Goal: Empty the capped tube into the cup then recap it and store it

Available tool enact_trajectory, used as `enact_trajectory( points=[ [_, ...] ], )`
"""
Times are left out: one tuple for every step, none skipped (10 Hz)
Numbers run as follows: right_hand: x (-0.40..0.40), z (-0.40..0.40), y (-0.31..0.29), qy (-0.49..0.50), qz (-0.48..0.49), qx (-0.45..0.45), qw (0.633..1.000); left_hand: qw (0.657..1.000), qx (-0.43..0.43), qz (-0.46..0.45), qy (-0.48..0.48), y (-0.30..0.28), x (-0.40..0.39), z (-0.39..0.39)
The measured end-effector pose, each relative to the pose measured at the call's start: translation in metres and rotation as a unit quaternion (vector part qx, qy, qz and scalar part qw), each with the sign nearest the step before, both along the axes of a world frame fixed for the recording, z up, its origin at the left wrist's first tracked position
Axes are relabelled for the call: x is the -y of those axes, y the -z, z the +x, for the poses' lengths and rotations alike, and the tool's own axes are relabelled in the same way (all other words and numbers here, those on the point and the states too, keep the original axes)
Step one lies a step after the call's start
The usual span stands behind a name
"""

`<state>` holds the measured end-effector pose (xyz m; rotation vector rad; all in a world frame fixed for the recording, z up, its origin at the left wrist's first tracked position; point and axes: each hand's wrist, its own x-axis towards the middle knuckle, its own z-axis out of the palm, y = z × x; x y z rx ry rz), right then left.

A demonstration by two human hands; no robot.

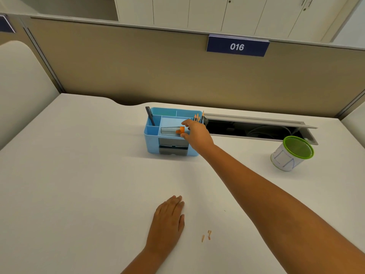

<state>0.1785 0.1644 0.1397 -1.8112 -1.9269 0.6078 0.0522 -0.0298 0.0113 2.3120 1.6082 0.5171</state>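
Lying on its side in the shallow middle compartment of the light-blue plastic desk organiser (pixel 151 142): clear plastic tube (pixel 169 130) with orange cap (pixel 181 130) fitted, cap toward right hand (pixel 197 134). Right hand fingers (pixel 186 122) spread around cap end; contact with cap not discernible. Left hand (pixel 167 219) flat on white desk (pixel 79 175), fingers extended, gripping nothing. Standing in organiser: dark pen (pixel 150 116) at left, orange pencils (pixel 198 117) at right, just behind right hand. Well to the right: white paper cup with green rim (pixel 292 153), beside open cable tray (pixel 256 129). Near left hand: small orange fragments (pixel 207 235).
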Motion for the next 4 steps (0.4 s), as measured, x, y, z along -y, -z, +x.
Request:
enact_trajectory(
  points=[
    [0.016,0.005,-0.013,0.013,0.028,-0.023,0.999,1.0,-0.007,-0.012,0.007,0.001,0.0,0.001],
    [0.048,0.011,-0.025,0.011,0.093,-0.046,0.994,0.998,-0.04,-0.038,0.016,0.01,-0.001,0.002],
    [0.097,0.014,-0.044,0.03,0.129,-0.101,0.986,0.997,-0.07,-0.018,0.008,0.019,-0.006,0.001],
    [0.147,0.033,-0.059,0.098,0.195,-0.126,0.968,0.996,-0.081,0.041,0.012,0.009,-0.027,0.012]
  ],
)
